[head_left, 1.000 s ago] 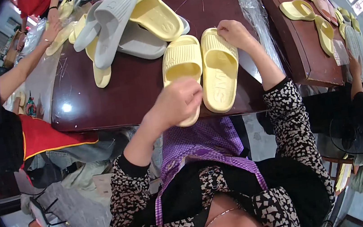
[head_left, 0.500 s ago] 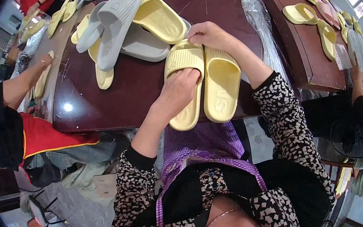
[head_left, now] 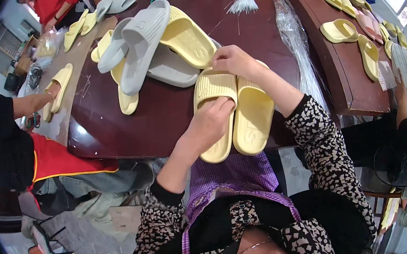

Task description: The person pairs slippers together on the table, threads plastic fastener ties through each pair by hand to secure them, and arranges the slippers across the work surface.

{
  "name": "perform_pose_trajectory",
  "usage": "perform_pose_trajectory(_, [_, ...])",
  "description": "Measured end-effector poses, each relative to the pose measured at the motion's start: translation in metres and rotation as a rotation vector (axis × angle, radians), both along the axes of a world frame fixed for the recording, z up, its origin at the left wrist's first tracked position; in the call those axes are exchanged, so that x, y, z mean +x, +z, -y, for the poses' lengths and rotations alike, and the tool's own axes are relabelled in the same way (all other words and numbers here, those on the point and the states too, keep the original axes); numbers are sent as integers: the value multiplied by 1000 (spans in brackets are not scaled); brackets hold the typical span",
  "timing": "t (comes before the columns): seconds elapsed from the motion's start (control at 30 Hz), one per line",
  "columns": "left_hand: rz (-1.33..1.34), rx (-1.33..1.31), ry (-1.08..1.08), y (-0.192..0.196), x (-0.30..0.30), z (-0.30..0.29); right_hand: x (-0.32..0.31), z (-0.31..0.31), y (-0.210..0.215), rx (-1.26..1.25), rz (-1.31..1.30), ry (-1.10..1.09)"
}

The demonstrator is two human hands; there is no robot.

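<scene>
A pair of yellow slippers lies side by side at the table's near edge, soles down, toe ends away from me. My left hand has its curled fingers tucked under the ribbed strap of the left yellow slipper. Across the toe ends bends my right hand, its fingertips pinched at the front of that slipper; what they hold is too small to make out. The right yellow slipper rests against the left one, its strap partly hidden by my right wrist.
Grey slippers and yellow ones are piled just beyond. A bundle of thin white ties and a long clear plastic bundle lie farther right. Co-workers handle slippers at the left, far and right sides; more slippers cover the right table.
The whole view has shifted, so the table sits lower in the picture. A co-worker's hand on a yellow slipper now shows at the far edge. My hands keep nearly the same hold.
</scene>
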State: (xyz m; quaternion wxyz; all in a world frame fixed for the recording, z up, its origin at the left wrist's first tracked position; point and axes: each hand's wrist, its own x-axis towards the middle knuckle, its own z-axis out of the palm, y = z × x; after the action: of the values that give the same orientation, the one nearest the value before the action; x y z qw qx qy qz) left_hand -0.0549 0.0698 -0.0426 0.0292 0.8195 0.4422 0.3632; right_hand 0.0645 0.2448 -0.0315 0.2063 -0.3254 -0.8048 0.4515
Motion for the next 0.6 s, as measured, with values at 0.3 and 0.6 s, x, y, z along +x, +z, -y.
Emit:
perform_pose_trajectory(0.3, [-97, 499, 1040, 40, -210, -79, 33, 22, 7, 25, -208, -191])
perform_pose_trajectory(0.6, [306, -355, 556, 57, -235, -178, 39, 34, -5, 368, -218, -245])
